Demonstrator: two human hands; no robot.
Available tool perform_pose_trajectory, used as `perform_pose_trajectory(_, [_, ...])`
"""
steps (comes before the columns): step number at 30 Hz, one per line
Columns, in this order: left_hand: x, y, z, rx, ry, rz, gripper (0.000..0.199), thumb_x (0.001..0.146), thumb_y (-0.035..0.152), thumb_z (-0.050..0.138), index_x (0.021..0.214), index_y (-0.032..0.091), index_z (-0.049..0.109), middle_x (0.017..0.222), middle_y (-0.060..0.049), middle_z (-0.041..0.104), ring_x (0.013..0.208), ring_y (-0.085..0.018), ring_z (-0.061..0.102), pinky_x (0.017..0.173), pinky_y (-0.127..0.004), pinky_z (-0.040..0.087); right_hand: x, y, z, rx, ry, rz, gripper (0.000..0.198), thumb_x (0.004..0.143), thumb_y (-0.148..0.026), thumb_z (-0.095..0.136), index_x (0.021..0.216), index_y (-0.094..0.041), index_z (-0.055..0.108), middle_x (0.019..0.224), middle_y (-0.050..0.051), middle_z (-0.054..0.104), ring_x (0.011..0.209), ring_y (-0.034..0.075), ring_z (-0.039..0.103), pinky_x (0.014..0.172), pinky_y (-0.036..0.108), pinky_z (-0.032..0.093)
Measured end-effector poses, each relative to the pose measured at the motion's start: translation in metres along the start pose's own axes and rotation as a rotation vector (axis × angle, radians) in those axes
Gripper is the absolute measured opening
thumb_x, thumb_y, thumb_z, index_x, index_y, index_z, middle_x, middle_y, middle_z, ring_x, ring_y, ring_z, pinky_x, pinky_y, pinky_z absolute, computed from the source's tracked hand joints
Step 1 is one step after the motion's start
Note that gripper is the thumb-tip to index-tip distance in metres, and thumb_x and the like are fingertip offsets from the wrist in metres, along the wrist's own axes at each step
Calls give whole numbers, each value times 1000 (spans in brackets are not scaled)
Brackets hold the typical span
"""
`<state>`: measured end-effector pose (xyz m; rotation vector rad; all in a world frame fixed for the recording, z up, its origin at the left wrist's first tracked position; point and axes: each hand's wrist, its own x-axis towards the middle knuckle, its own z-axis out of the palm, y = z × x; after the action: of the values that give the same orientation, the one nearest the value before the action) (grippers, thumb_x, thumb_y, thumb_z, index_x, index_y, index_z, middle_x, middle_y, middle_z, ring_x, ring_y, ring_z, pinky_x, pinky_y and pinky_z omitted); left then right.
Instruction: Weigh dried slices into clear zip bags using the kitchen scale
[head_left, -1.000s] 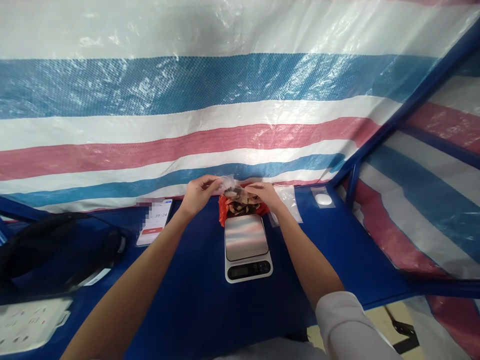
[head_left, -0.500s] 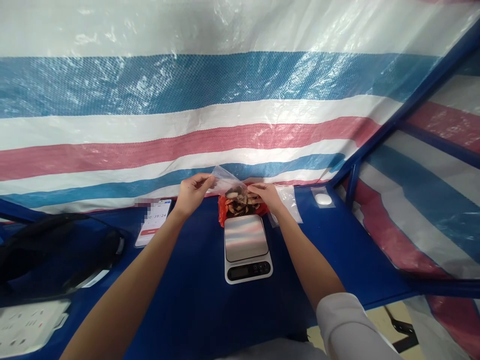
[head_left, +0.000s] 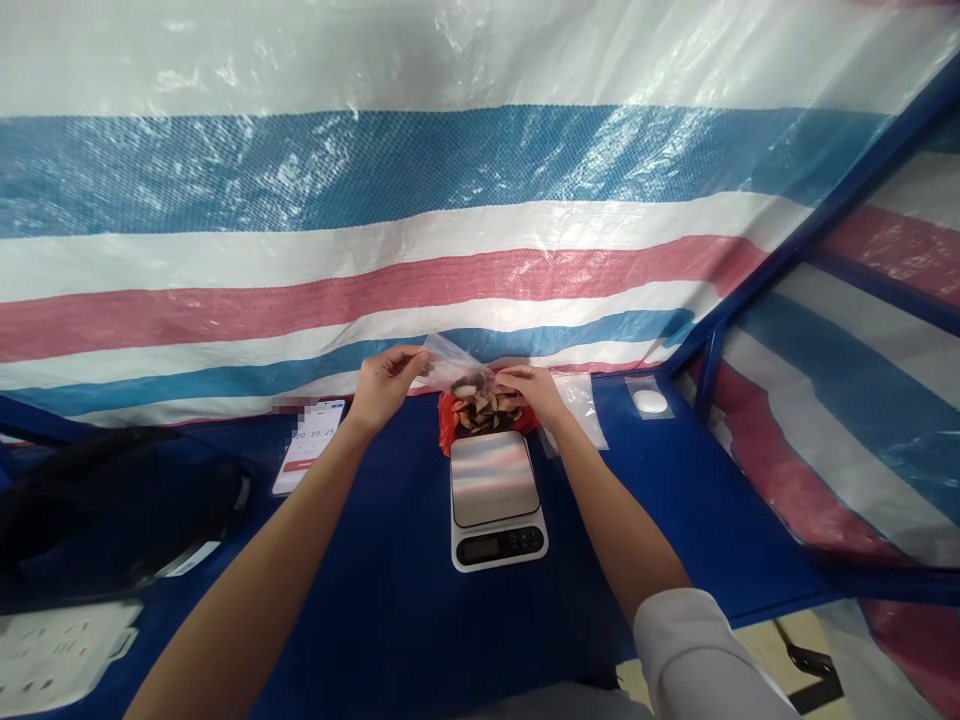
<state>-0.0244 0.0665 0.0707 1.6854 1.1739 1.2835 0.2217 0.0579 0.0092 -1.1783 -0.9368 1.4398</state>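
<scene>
A clear plastic bag [head_left: 452,362] is stretched between my two hands. My left hand [head_left: 388,385] pinches its left corner, while my right hand [head_left: 534,390] pinches its right side. Beneath and just in front of the bag, brown dried slices [head_left: 484,408] lie heaped in an open red plastic bag [head_left: 448,425]; their exact kind is unclear. Directly on the near side stands a white kitchen scale [head_left: 495,490] with a bare, shiny metal plate and a dark display panel. My right wrist partly covers another clear bag [head_left: 581,408] lying flat on the table.
On the blue table [head_left: 390,580], a phone [head_left: 311,447] showing a timer lies left of my left forearm. Further left are a black bag [head_left: 112,500] and a white power strip [head_left: 64,655]. A white round object [head_left: 649,401] in clear wrapping sits far right. Striped sheeting [head_left: 420,270] hangs behind.
The phone's timer has advanced by a second. Both hands keep their hold on the clear bag, with hardly any movement; the view has shifted very slightly.
</scene>
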Motion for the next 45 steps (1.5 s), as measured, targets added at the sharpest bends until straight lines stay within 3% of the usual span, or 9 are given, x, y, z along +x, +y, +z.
perform_pose_trajectory(11, [2,-4,12,40,-66,-19,49,76,65,72,88,17,76,84,-8,76,78,-21,69,80,-35,56,4,5,3,-105,-20,-95,29,64,-40,81,85,-21,78,82,3,75,78,19,70,64,28,59])
perform_pose_trajectory(19, [5,-4,15,49,-42,-16,44,75,60,74,87,18,76,80,-6,76,75,-20,69,75,-31,55,5,-2,-3,-24,147,-98,32,62,-40,83,85,-19,77,81,3,74,77,19,70,64,28,60])
perform_pose_trajectory(24, [3,-8,12,134,-19,-1,37,78,56,70,83,20,76,76,-4,75,72,-20,68,71,-29,53,3,-2,-2,-93,60,-75,28,63,-39,82,83,-20,77,80,3,73,76,19,68,60,29,59])
perform_pose_trajectory(31, [-2,4,-2,158,-8,-4,35,79,53,69,82,20,76,78,-5,76,74,-20,69,72,-29,55,-6,-9,4,-138,-111,-38,23,63,-36,84,76,-19,78,64,0,68,58,13,60,56,26,56])
perform_pose_trajectory(45, [-17,7,-15,10,33,-69,42,75,64,75,79,23,76,78,-6,76,74,-24,73,74,-35,61,-19,-12,11,-261,-162,-109,22,70,-41,80,79,-21,79,70,2,71,65,15,65,59,25,57])
